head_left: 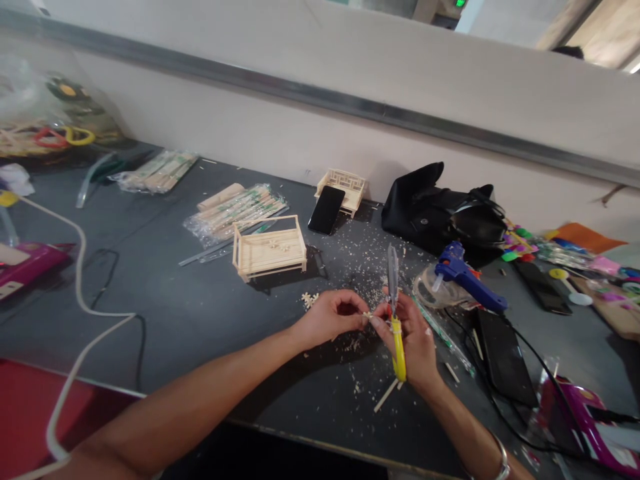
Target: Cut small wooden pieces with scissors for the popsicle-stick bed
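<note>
My left hand [331, 320] is closed in a pinch on a small pale wooden piece [367, 315]. The fingertips of my right hand [413, 333] meet the same piece from the other side. Held in my right hand are yellow-handled scissors [398, 347], blades pointing up and away from me. Beside my left hand lie small star-like wooden pieces [309, 300]. Farther back stands a little wooden frame model [270, 250] with similar pieces on its flat top. A miniature wooden bench [345, 187] is at the wall, a black phone [327, 209] leaning against it.
Wood crumbs litter the dark table [190, 360]. Bagged sticks [240, 210] lie at the back left. On the right are a black bag [440, 213], a blue glue gun [467, 277], a dark phone [505, 357] and black cables. A white cord [80, 267] crosses the left side.
</note>
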`<move>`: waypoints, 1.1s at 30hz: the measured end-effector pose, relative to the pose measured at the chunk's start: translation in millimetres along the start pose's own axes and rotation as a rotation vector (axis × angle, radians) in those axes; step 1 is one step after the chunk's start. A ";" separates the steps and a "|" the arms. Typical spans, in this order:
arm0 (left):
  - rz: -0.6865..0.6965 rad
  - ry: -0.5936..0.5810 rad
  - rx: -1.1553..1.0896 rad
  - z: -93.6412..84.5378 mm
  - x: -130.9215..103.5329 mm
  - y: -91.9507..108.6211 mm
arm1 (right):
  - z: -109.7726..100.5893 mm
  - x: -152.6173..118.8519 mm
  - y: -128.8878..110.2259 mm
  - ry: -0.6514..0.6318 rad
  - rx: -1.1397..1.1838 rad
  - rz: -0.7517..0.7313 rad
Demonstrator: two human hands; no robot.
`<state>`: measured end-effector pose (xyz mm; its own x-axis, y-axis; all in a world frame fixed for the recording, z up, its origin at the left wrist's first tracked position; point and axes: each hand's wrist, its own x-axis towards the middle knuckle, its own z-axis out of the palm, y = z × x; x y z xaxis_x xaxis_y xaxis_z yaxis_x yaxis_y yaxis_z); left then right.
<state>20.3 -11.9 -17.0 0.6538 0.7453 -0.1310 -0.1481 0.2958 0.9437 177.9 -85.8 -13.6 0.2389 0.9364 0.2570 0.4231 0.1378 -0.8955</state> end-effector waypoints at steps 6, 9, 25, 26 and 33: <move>-0.019 0.010 -0.005 -0.5 -0.3 0.3 | 0.2 0.6 -3.0 0.014 0.014 0.012; -0.025 0.013 0.000 -0.8 -0.3 1.3 | -0.4 1.3 -4.5 0.006 0.021 0.024; -0.023 0.018 -0.011 -2.5 1.1 1.4 | -0.1 0.4 -3.2 0.005 0.053 0.031; -0.025 0.019 -0.020 -2.8 1.3 1.3 | -0.7 0.9 -4.6 0.001 0.066 0.025; -0.048 0.064 -0.187 -6.2 3.3 4.1 | -7.1 4.0 -12.3 0.056 0.082 -0.014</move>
<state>17.2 -4.5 -15.5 0.6154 0.7626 -0.1993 -0.2572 0.4333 0.8637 179.9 -86.0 1.0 0.2829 0.9150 0.2876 0.3542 0.1790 -0.9179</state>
